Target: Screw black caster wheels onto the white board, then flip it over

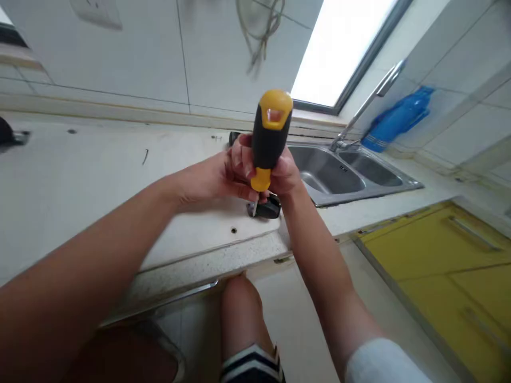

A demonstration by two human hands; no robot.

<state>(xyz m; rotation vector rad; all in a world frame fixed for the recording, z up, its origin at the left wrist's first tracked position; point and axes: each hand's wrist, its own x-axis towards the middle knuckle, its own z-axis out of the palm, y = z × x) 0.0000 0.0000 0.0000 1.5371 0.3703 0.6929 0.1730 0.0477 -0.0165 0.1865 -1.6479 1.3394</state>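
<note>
A screwdriver (pixel 270 139) with a black and yellow handle stands nearly upright, its shaft pointing down to a black caster (pixel 269 207) on a white panel (pixel 91 175). My left hand (pixel 236 169) is closed against the left side of the handle, its thumb low near the shaft. From the right, my right hand (pixel 286 171) grips the lower handle, partly hidden behind it. The screwdriver tip reaches the caster's left end; whether a screw sits there I cannot make out. Another dark part shows just behind my left fingers, mostly covered.
A double steel sink (pixel 327 170) with a tap (pixel 371 103) lies to the right, a blue bag-like item (pixel 399 119) behind it. Yellow cabinet doors (pixel 439 239) stand at lower right. Another black part (pixel 8 133) rests at far left. A cord (pixel 261 34) hangs on the tiled wall.
</note>
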